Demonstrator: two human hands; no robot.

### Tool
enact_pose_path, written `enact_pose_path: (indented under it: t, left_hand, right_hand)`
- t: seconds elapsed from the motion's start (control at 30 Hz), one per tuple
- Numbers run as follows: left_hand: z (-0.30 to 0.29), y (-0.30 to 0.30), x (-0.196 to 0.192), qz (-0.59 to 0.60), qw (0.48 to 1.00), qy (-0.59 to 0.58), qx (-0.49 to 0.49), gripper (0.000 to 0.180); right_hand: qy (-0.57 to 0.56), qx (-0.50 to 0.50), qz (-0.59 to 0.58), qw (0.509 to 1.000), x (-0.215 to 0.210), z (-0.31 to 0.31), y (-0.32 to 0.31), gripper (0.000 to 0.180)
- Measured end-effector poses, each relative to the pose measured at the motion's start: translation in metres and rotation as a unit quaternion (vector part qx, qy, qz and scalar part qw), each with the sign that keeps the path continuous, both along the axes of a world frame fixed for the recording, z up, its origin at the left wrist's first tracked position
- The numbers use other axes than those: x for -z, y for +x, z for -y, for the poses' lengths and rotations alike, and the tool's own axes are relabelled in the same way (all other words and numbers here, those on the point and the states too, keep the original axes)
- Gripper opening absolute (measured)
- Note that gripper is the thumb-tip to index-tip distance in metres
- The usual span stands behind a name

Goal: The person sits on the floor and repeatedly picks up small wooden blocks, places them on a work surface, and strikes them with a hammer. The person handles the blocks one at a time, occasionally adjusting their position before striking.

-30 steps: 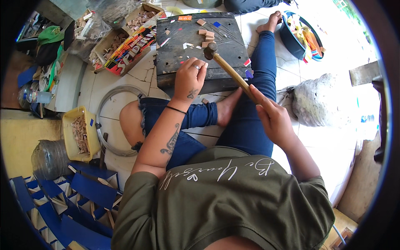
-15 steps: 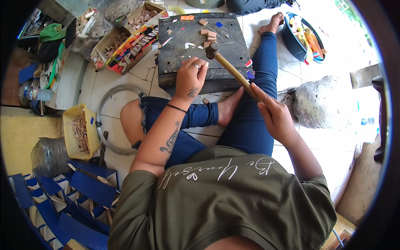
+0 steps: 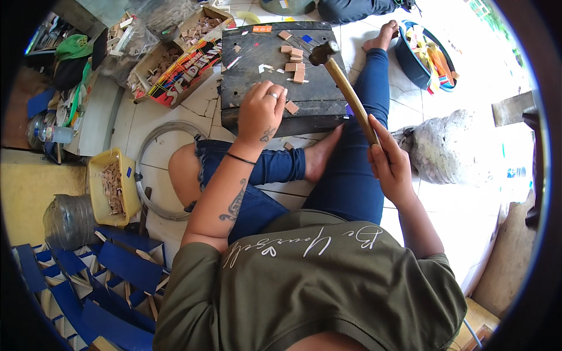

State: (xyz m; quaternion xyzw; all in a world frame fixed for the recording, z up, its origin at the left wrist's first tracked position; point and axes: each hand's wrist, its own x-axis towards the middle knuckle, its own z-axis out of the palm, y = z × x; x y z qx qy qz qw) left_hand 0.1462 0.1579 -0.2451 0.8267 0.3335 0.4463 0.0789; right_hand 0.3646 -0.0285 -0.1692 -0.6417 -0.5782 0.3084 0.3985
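Sat on tiled floor [image 3: 193, 108], legs bent around a dark work board [image 3: 257, 70]. Left hand [image 3: 260, 111] rested on the board's near edge, fingers curled down, pinching something small against the surface; what exactly, could not tell. Small tan wood block [image 3: 291, 107] lay just beside those fingertips, on the board. Right hand [image 3: 391, 164] wrapped tight around the lower end of a wooden hammer handle; hammer [image 3: 345, 88] raised, tilted, dark head over the board's far right part, above a cluster of small wood blocks [image 3: 294, 58]. Head not touching the board, as far as visible. Cardboard box [image 3: 175, 58] of wood scraps just left of the board. Yellow tub [image 3: 111, 187] with wood bits and a wire coil [image 3: 155, 169] on floor at left. Blue strips [image 3: 117, 275] piled lower left. Dark blue bowl [image 3: 421, 55] with coloured pieces past the right knee. Clear plastic bag [image 3: 445, 146] near right hand.
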Motion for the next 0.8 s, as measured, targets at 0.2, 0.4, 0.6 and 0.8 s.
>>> enact_pose_path:
  t: [0.2, 0.4, 0.6, 0.8]
  left_hand:
    - [-0.004, -0.015, -0.013, 0.049, 0.992, -0.113, 0.002, 0.006]
    - [-0.003, -0.030, -0.010, 0.266, 0.878, -0.397, 0.041, 0.013]
    - [0.008, -0.031, -0.012, -0.073, 0.994, 0.047, -0.068, 0.008]
    - [0.021, -0.021, 0.001, -0.102, 0.995, -0.008, -0.012, 0.014]
  right_hand:
    - [-0.057, 0.016, -0.019, 0.998, 0.015, 0.004, 0.005, 0.049]
    - [-0.053, 0.048, 0.123, 0.990, 0.032, -0.005, 0.005, 0.046]
    - [-0.022, 0.065, 0.189, 0.980, 0.047, -0.019, -0.002, 0.044]
    - [-0.031, 0.041, 0.137, 0.989, 0.044, -0.012, -0.004, 0.044]
